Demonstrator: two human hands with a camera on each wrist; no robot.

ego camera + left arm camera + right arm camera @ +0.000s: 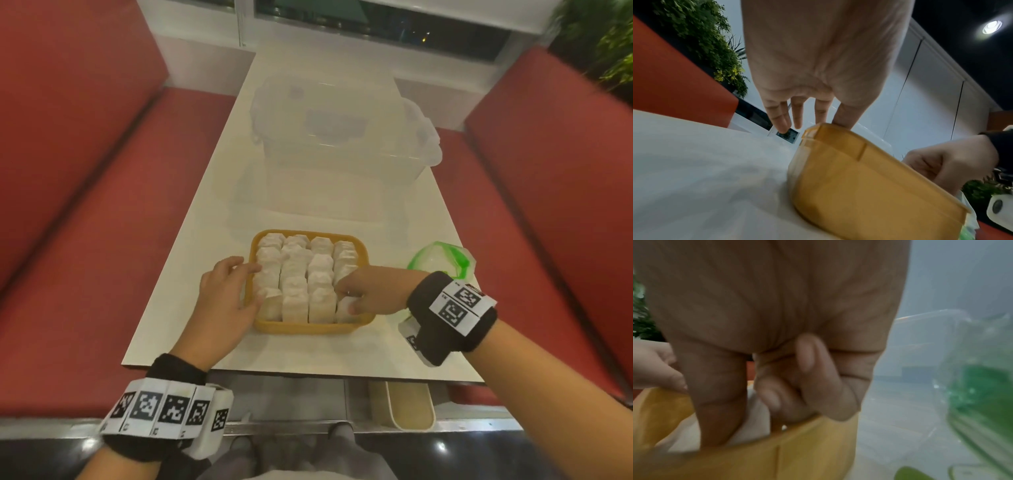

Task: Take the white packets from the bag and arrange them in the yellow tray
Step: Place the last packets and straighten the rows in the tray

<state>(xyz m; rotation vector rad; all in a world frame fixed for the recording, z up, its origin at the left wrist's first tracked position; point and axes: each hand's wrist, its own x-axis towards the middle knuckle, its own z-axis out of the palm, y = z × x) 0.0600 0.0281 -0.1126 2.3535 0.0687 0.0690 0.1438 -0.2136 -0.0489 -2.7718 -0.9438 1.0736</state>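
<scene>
- Sitting far left and far right in the head view: red bench seats (85,212), flanking a white table (191,308).
- Resting against the left rim of the tray: left hand (222,301), fingers held straight and relaxed, gripping nothing; in the left wrist view, thumb lying on the tray's top edge and fingertips (784,125) hanging loose beyond it.
- Sitting at the near middle of the table: yellow tray (308,328), packed with white packets (294,274) standing in four rows.
- Standing farther back on the table, past the tray: clear lidded plastic container (342,137).
- Reaching over the tray's near right corner: right hand (370,291), fingers curling around one white packet (344,313) and pinching it between thumb and forefinger; in the right wrist view, thumb pressing down on white paper inside the yellow wall, other fingers folding into the palm.
- Lying just right of the tray, partly behind the right wrist: clear bag with green trim (445,260).
</scene>
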